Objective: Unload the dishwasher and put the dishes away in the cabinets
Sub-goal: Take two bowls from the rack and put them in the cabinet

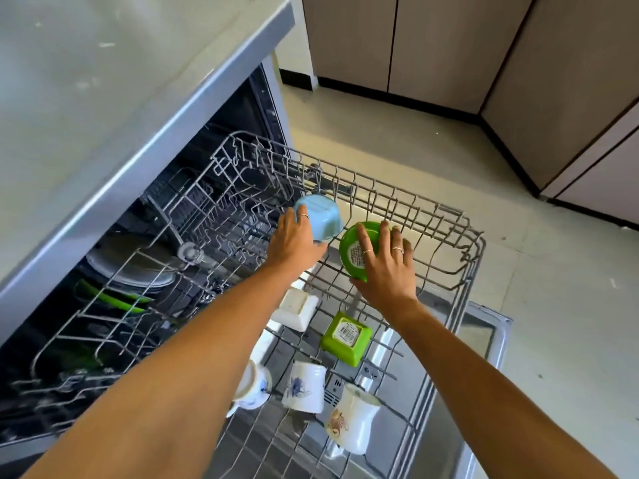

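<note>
Two hands work at the far edge of the pulled-out upper rack [460,236]: left hand [294,240] curls round an upturned blue bowl [323,216], right hand [387,267] spreads over and grips a green bowl [349,243], likely lifting both together.

Grey countertop [103,81] on my left, smeared and scuffed. Pale tiled floor [397,133] runs off to the far right. Dark plinth [390,93] skirts the wall's base at the far side.
</note>
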`<state>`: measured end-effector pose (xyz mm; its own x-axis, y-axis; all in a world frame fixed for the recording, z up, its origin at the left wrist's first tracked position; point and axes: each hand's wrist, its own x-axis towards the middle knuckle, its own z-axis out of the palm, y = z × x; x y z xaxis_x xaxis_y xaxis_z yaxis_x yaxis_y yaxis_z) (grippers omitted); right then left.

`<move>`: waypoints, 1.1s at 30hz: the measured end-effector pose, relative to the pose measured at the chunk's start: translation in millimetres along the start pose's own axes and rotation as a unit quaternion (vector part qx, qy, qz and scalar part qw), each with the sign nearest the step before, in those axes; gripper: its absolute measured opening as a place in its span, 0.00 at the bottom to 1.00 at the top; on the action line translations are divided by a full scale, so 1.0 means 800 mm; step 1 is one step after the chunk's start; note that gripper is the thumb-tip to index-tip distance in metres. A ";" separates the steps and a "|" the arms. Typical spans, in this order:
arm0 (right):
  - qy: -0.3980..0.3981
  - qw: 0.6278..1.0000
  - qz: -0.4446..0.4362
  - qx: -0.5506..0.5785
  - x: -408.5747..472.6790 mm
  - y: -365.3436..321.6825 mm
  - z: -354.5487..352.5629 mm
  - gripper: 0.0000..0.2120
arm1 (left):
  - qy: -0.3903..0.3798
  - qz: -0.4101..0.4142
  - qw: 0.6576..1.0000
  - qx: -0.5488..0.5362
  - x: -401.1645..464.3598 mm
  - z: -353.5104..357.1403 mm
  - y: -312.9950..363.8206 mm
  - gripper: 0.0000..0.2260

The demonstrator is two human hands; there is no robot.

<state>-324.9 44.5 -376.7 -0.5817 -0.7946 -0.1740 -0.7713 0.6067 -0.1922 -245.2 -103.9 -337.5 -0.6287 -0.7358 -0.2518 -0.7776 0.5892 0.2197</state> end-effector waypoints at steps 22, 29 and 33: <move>0.021 0.995 0.009 0.097 0.012 -0.001 0.030 0.50 | 0.008 -0.126 0.991 -0.044 0.079 0.029 0.039 0.47; 0.051 0.986 0.042 0.153 0.006 0.001 0.037 0.52 | 0.079 -0.094 0.990 -0.072 0.056 0.033 0.026 0.46; 0.064 0.982 0.041 0.171 -0.011 0.000 0.032 0.52 | 0.119 -0.059 0.990 -0.049 0.032 0.024 0.009 0.43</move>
<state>-313.2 52.2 -399.6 -0.6834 -0.7253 -0.0831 -0.6008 0.6235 -0.5003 -267.1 -111.6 -360.4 -0.5033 -0.8624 -0.0541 -0.8331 0.4677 0.2953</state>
